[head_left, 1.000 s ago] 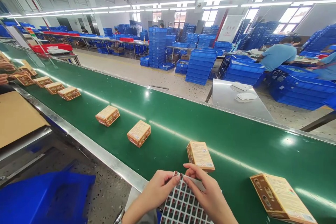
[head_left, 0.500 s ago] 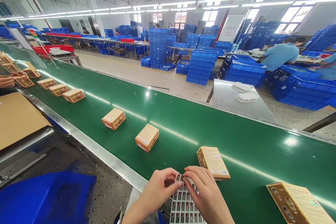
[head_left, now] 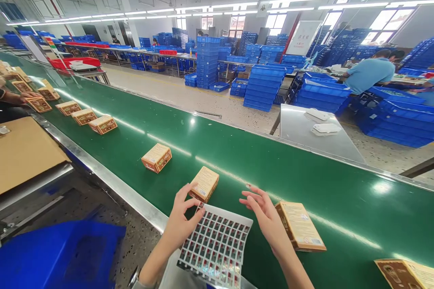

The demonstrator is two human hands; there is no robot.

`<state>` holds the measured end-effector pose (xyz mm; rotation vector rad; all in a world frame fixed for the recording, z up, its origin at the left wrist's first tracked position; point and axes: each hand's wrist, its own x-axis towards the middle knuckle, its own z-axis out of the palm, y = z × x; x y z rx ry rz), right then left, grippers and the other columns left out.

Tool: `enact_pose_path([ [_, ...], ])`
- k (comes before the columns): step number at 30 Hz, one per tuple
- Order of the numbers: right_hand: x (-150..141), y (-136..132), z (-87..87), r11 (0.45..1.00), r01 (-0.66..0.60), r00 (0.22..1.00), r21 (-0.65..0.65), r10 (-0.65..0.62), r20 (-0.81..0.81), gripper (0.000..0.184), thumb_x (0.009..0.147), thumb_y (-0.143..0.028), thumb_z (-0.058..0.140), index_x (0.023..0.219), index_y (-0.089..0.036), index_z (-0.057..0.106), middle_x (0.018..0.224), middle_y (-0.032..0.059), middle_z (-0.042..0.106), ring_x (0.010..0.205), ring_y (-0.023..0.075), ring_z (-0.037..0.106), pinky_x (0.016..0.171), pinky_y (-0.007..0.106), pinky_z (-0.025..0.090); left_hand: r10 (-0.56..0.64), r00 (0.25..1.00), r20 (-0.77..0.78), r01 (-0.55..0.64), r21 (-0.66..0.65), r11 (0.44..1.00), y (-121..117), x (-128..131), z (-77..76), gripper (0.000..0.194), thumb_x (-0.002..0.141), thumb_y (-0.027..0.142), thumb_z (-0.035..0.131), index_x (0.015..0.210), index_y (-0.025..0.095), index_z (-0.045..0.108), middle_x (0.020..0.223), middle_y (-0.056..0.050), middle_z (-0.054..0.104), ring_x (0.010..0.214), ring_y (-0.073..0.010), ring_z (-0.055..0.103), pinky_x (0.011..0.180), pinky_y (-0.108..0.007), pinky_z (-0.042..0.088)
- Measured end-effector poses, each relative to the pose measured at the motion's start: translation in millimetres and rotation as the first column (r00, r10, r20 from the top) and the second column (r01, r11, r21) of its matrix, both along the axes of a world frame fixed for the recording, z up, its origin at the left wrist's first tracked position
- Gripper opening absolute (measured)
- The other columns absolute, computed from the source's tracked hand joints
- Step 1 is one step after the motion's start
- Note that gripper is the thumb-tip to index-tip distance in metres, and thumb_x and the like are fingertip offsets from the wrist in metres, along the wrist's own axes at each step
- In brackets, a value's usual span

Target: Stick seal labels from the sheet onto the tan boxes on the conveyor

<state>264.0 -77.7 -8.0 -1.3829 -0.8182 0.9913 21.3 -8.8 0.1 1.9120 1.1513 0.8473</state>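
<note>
Lower centre: a sticker sheet [head_left: 217, 241] is pinched at its upper-left corner by the left grip [head_left: 199, 207]; the right grip [head_left: 247, 198], loosely spread, a tiny piece [head_left: 248, 185] at its tip, is held right of it.

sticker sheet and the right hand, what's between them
In the head view, only a bare strip of green conveyor belt shows between right hand and sticker sheet.

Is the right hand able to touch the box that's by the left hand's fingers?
Probably yes. The right hand is open nearby, with only green conveyor belt showing between it and the printed box. The left hand, holding the sticker sheet, overlaps just one side.
</note>
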Motion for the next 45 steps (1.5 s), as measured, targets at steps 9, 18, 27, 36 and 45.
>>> enact_pose_path([
  [9,-26.7,58.7,-5.7,0.997,-0.079,0.989,0.007,0.079,-0.122,0.057,0.073,-0.058,0.072,0.115,-0.022,0.059,0.12,0.0115,0.068,0.101,0.0263,0.071,0.095,0.042,0.051,-0.154,0.988,-0.023,0.151,-0.11,0.982,-5.1,3.7,-11.9,0.008,0.086,0.027,0.061,0.082,0.022,0.065,0.148,-0.005,0.051,0.141,-0.0301,0.036,0.116,-0.056,0.031],
  [18,-29.5,62.5,-21.6,0.999,0.016,0.996,-0.039,-0.019,-0.092,0.043,0.07,-0.055,0.073,0.089,-0.017,0.073,0.093,0.0096,0.077,0.094,0.0269,0.07,0.086,0.038,0.054,-0.281,0.957,-0.075,0.263,-0.188,0.946,-20.3,18.0,-0.4,0.012,0.082,0.02,0.063,0.07,0.022,0.064,0.153,0.003,0.043,0.141,-0.0321,0.032,0.114,-0.057,0.032],
  [27,-25.4,44.8,-24.7,0.993,0.097,0.995,-0.073,-0.095,0.024,0.046,0.075,-0.058,0.066,0.094,-0.015,0.07,0.102,0.0114,0.075,0.09,0.0266,0.07,0.076,0.036,0.056,-0.336,0.941,-0.044,0.317,-0.235,0.919,-31.4,32.6,-1.6,0.013,0.08,0.017,0.064,0.069,0.022,0.061,0.154,0.008,0.041,0.14,-0.0311,0.031,0.114,-0.056,0.03],
  [36,-24.7,28.4,-16.2,0.975,0.212,0.911,-0.066,-0.173,0.375,0.024,0.081,-0.047,0.059,0.081,-0.022,0.061,0.088,0.0082,0.07,0.085,0.0268,0.065,0.082,0.04,0.048,-0.398,0.917,-0.034,0.379,-0.241,0.894,-39.1,45.4,-1.3,0.014,0.077,0.011,0.063,0.068,0.021,0.062,0.154,0.007,0.04,0.138,-0.0318,0.033,0.113,-0.056,0.03],
  [45,6.6,20.3,-2.1,0.971,0.219,0.853,-0.096,-0.143,0.502,0.021,0.085,-0.036,0.051,0.099,-0.021,0.055,0.082,0.0066,0.07,0.079,0.0281,0.067,0.074,0.041,0.049,-0.299,0.953,0.052,0.303,-0.225,0.926,-50.3,47.9,-1.5,0.01,0.082,0.019,0.064,0.072,0.02,0.063,0.147,-0.002,0.053,0.133,-0.0269,0.045,0.112,-0.044,0.034],
])
